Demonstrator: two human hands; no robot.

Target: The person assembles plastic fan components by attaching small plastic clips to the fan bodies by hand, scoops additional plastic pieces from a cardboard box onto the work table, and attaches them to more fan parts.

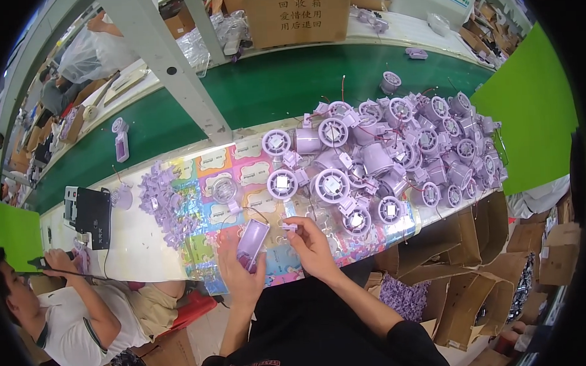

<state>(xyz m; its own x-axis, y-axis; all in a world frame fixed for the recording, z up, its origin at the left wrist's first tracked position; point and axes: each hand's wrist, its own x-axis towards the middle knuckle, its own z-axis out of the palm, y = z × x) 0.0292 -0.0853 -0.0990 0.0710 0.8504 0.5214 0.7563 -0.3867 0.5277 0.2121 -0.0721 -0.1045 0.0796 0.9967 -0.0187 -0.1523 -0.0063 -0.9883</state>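
Note:
My left hand [242,279] is closed round a light purple plastic housing [254,237], long and hollow, tilted up to the right. A thin wire arcs over its upper end. To its right, my right hand [316,252] pinches a small light purple plastic piece [288,227] between thumb and fingers, a short gap away from the housing. Just beyond my hands, a roll of clear tape [224,190] lies on the colourful table covering [254,174]. A big heap of round purple fan units [376,157] with wires fills the table's right side.
Small purple plastic pieces [161,200] lie heaped on the left, near a black box-shaped device [91,216]. A co-worker [84,313] sits at the left with a tool. Beyond the table runs a green conveyor belt [270,93]; cardboard boxes [465,299] stand at the lower right.

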